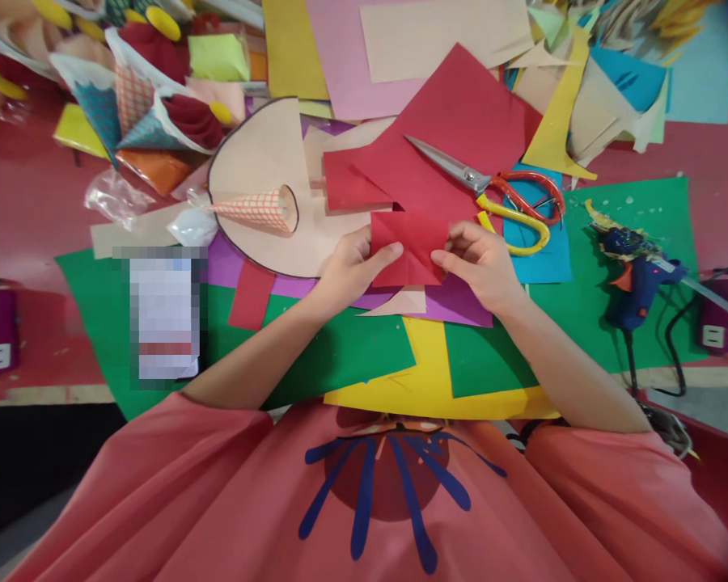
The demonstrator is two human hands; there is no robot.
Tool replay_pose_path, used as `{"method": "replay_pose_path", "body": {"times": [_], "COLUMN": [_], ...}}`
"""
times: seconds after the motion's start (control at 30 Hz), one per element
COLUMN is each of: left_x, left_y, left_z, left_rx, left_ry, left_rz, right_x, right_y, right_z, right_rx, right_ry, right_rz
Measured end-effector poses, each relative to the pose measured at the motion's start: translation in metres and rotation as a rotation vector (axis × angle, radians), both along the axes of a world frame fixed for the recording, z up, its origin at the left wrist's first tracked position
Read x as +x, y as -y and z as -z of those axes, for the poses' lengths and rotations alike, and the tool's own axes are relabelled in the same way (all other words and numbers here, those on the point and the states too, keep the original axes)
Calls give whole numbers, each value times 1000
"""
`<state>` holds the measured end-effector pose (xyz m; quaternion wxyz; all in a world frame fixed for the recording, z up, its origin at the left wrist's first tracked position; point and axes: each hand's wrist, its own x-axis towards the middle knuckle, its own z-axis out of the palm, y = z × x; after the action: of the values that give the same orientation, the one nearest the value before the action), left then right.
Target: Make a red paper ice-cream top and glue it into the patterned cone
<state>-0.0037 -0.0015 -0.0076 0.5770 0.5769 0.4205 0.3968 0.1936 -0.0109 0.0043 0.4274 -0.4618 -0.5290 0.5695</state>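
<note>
Paper lay in overlapping layers, a green sheet (315,347) near the person's body and a big red sheet (449,97) farther off, with scissors (473,179) partly on top. Nearer the body than those scissors, the left hand (352,271) pinched one side of a small red piece (411,242), thumb in front, while the right hand (482,263) gripped the opposite side narrowly between thumb and fingers. Handling it well called for light, even tension and matched edges, since twisting could have skewed its faint creases.
</note>
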Motion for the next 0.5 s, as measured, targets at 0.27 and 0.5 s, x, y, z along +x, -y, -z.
{"method": "replay_pose_path", "body": {"times": [0.27,0.5], "left_x": [-1,1], "left_y": [-1,-4], "left_z": [6,12], "left_rx": [-11,0], "left_ry": [27,97], "left_rz": [-60,-31], "right_x": [3,7], "right_y": [9,6], "right_z": [-6,-8], "right_rx": [201,362], "right_ry": [170,304], "right_rz": [15,-146]}}
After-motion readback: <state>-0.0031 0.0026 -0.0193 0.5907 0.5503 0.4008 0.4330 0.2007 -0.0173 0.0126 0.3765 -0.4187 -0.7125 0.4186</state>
